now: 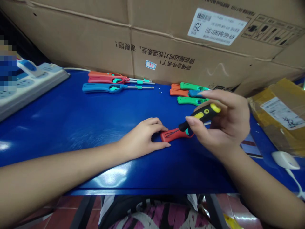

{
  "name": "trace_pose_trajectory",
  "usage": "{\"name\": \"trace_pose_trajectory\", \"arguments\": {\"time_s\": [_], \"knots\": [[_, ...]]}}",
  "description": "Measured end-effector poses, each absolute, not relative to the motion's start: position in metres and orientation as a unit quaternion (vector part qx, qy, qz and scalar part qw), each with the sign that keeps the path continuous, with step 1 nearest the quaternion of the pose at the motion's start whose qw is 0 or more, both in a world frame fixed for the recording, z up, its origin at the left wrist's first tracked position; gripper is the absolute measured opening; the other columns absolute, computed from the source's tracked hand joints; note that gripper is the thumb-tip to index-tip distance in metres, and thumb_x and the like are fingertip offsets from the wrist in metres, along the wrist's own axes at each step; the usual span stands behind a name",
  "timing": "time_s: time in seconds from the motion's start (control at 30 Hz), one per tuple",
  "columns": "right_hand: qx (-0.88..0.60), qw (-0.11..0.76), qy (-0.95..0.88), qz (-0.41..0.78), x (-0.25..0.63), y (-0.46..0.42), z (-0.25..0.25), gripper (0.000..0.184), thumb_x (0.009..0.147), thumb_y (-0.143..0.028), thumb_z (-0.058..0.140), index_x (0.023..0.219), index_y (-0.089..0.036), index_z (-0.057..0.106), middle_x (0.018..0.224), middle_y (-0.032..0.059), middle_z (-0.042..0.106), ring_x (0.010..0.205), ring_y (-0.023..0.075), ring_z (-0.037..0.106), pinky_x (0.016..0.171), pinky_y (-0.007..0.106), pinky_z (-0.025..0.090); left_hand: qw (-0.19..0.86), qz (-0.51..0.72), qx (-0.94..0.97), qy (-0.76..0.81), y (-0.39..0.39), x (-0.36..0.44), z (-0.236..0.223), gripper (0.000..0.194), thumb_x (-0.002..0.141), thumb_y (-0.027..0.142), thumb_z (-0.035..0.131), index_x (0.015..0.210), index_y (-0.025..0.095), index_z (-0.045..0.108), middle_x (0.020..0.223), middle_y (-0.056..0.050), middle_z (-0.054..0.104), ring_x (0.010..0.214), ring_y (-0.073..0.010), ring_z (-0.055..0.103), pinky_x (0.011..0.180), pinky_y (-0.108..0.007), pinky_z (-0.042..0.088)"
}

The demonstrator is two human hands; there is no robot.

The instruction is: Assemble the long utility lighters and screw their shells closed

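Note:
A red long-necked lighter [175,136] lies on the blue table, its slotted handle end towards my left. My left hand [145,136] steadies that end, thumb on the near side and fingers on the far side. In my right hand [224,121] is a black and yellow screwdriver [200,116], tilted, its shaft reaching down to the lighter's handle near the slot. My right hand hides the lighter's nozzle end. The exact spot where the screwdriver tip meets the lighter is too small to tell.
Blue, red and orange lighters [102,88] lie at the back left; green, orange and blue ones [188,100] at the back right. A cardboard box [95,38] walls the rear. A power strip [35,84] stands left, a taped parcel [269,127] and white plug-like device [285,160] right.

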State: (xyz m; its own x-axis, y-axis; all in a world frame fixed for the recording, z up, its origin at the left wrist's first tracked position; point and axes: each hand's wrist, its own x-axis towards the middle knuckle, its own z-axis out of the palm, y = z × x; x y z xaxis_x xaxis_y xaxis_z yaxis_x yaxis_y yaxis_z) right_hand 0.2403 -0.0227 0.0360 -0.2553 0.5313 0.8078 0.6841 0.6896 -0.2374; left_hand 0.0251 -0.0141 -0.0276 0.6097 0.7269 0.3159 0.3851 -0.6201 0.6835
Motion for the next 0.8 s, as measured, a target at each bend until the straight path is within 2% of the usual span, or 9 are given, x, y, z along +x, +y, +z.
{"name": "trace_pose_trajectory", "arguments": {"time_s": [0.13,0.27,0.43,0.5,0.57,0.63,0.67,0.73,0.8], "knots": [[-0.375,0.323,-0.854,-0.158,0.236,-0.024,0.058,0.021,0.091,-0.046,0.068,0.105,-0.030,0.067,0.089,-0.0004,0.076,0.072,0.0180,0.071,0.061,0.029,0.051,0.285,0.294,0.850,0.330,-0.015,0.027,-0.027,0.028,0.083,0.034,0.080,0.105,0.019,0.072,0.101,-0.005,0.069,0.096,-0.0218,0.066,0.089,-0.036,0.055],[-0.386,0.247,-0.873,-0.169,0.223,-0.023,0.079,0.038,0.093,-0.062,0.058,0.093,-0.025,0.067,0.062,-0.0009,0.062,0.064,0.0176,0.067,0.057,0.026,0.044,0.283,0.290,0.840,0.362,-0.018,0.029,-0.026,0.026,0.082,0.030,0.079,0.105,0.020,0.070,0.098,-0.003,0.069,0.094,-0.0230,0.067,0.090,-0.039,0.056],[-0.408,0.228,-0.869,-0.164,0.204,-0.026,0.086,0.053,0.098,-0.064,0.046,0.069,-0.021,0.056,0.051,-0.0003,0.046,0.059,0.0169,0.064,0.055,0.024,0.042,0.296,0.304,0.835,0.350,-0.020,0.030,-0.025,0.034,0.084,0.026,0.074,0.118,0.021,0.067,0.119,-0.008,0.069,0.112,-0.0274,0.066,0.097,-0.042,0.056],[-0.419,0.220,-0.863,-0.178,0.201,-0.027,0.085,0.048,0.101,-0.056,0.044,0.072,-0.021,0.058,0.052,0.0007,0.049,0.052,0.0161,0.059,0.051,0.025,0.039,0.311,0.300,0.832,0.346,-0.020,0.029,-0.026,0.030,0.086,0.028,0.072,0.115,0.021,0.069,0.115,-0.008,0.070,0.108,-0.0269,0.067,0.092,-0.041,0.057],[-0.416,0.211,-0.868,-0.167,0.204,-0.027,0.086,0.034,0.100,-0.043,0.043,0.084,-0.020,0.062,0.058,0.0020,0.056,0.049,0.0154,0.055,0.048,0.026,0.036,0.317,0.292,0.831,0.351,-0.019,0.028,-0.027,0.024,0.087,0.032,0.072,0.108,0.020,0.072,0.103,-0.007,0.071,0.098,-0.0251,0.069,0.085,-0.039,0.058],[-0.392,0.198,-0.893,-0.099,0.210,-0.026,0.089,0.023,0.095,-0.031,0.044,0.104,-0.020,0.062,0.065,0.0012,0.062,0.048,0.0144,0.053,0.045,0.027,0.033,0.306,0.289,0.834,0.358,-0.018,0.028,-0.028,0.024,0.087,0.034,0.072,0.107,0.020,0.072,0.099,-0.006,0.070,0.093,-0.0240,0.069,0.081,-0.037,0.058],[-0.375,0.190,-0.906,-0.051,0.214,-0.025,0.091,0.027,0.092,-0.028,0.045,0.113,-0.021,0.060,0.068,-0.0003,0.063,0.048,0.0137,0.052,0.045,0.026,0.033,0.296,0.290,0.837,0.358,-0.018,0.028,-0.028,0.024,0.088,0.034,0.072,0.107,0.020,0.072,0.099,-0.006,0.069,0.093,-0.0237,0.068,0.080,-0.037,0.057],[-0.349,0.177,-0.920,0.021,0.220,-0.022,0.094,0.031,0.089,-0.030,0.047,0.118,-0.023,0.057,0.069,-0.0032,0.063,0.047,0.0123,0.050,0.046,0.025,0.032,0.282,0.292,0.842,0.355,-0.018,0.029,-0.028,0.025,0.088,0.034,0.073,0.107,0.019,0.072,0.099,-0.007,0.067,0.092,-0.0235,0.067,0.080,-0.037,0.056],[-0.355,0.193,-0.915,0.026,0.223,-0.019,0.094,0.023,0.089,-0.036,0.052,0.108,-0.025,0.060,0.063,-0.0045,0.059,0.047,0.0120,0.050,0.049,0.025,0.034,0.280,0.289,0.844,0.354,-0.018,0.029,-0.028,0.026,0.087,0.033,0.074,0.108,0.018,0.072,0.098,-0.007,0.067,0.091,-0.0232,0.066,0.080,-0.037,0.056]]}}
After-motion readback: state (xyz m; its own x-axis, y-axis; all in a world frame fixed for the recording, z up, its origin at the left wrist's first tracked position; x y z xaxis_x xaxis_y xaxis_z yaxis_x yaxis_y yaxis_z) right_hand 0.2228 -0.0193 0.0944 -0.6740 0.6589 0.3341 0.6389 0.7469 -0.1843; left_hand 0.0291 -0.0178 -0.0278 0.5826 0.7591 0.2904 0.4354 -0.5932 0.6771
